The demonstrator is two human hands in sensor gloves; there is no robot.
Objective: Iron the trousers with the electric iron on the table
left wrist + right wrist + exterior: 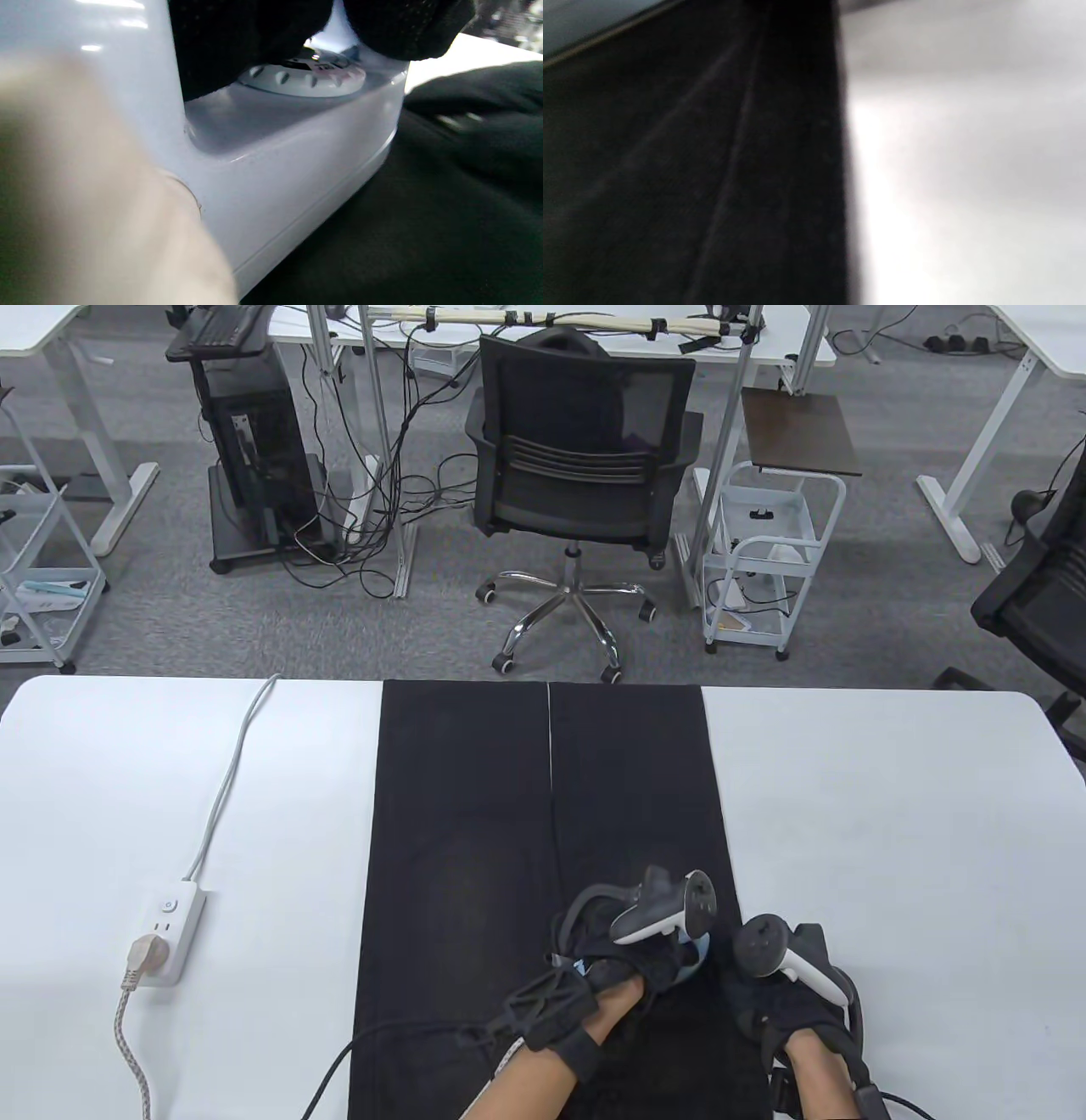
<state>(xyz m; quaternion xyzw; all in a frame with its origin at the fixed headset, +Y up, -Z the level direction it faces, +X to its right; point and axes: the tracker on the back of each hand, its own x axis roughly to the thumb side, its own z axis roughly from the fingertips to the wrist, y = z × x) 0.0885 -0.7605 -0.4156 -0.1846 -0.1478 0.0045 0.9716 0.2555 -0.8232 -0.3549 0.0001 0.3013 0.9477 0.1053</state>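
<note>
Black trousers (475,848) lie flat lengthwise down the middle of the white table (891,831). The iron (297,140) sits on the right leg near the table's near edge, with the left hand (632,967) curled round its handle. The right hand (793,1001) rests on the cloth just beside it; finger state cannot be told. A power strip (170,929) lies well to the left.

office: desks (68,330), swivel chair (577,466).
</note>
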